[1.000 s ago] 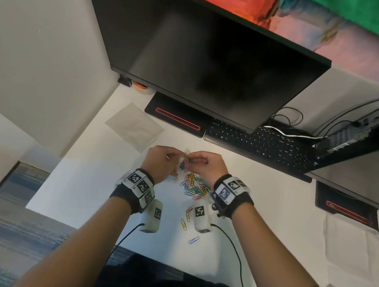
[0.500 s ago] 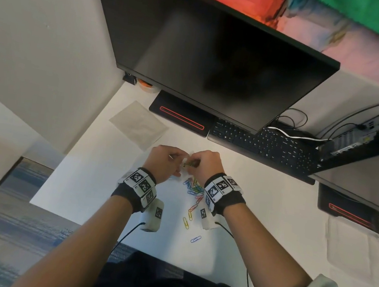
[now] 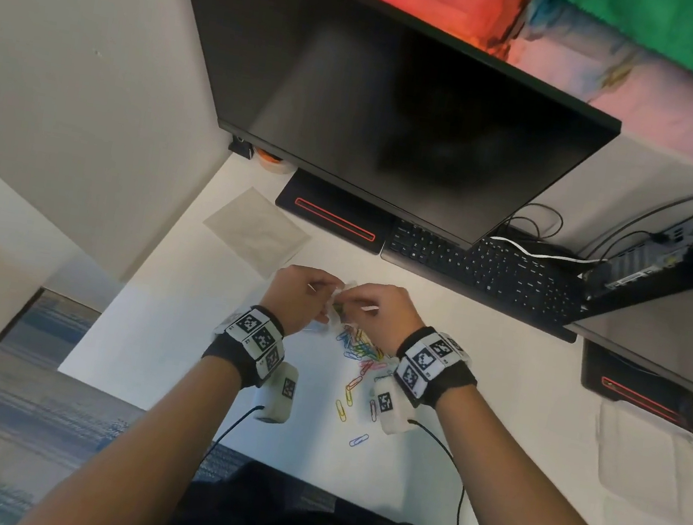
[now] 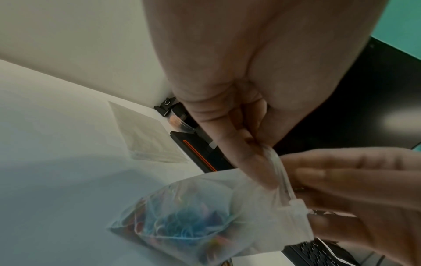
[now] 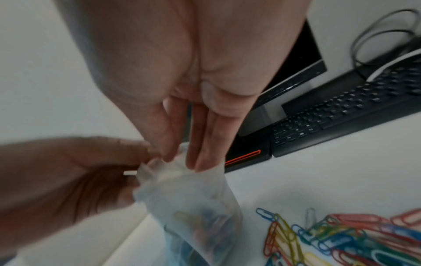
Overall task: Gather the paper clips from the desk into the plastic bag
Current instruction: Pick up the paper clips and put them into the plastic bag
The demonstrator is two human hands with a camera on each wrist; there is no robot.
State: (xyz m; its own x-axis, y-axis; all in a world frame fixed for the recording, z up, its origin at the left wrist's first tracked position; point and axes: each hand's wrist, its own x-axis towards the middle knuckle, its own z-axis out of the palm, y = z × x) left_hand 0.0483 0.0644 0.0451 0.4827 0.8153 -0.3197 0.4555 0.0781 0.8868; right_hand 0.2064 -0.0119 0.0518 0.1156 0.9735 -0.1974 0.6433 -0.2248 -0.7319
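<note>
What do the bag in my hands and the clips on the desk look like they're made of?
The bag looks like thin, frosted, soft plastic film: it crumples at the neck, and coloured shapes show dimly through it. The paper clips look like bent wire with a glossy coloured coating, probably vinyl over metal; the core is not visible.

Keyboard (image 3: pixel 483 269), monitor (image 3: pixel 386 106) block desk's (image 3: pixel 155 323) far side

Your head camera looks down and forward over the desk (image 3: pixel 173 326), the monitor (image 3: pixel 403 113) at twelve o'clock; your left wrist camera sits very close under the left hand (image 4: pixel 239 81), facing the bag (image 4: pixel 193 216); your right wrist camera looks past the right hand (image 5: pixel 182 72) toward the keyboard (image 5: pixel 341 111) at two o'clock; all three share the bag.
</note>
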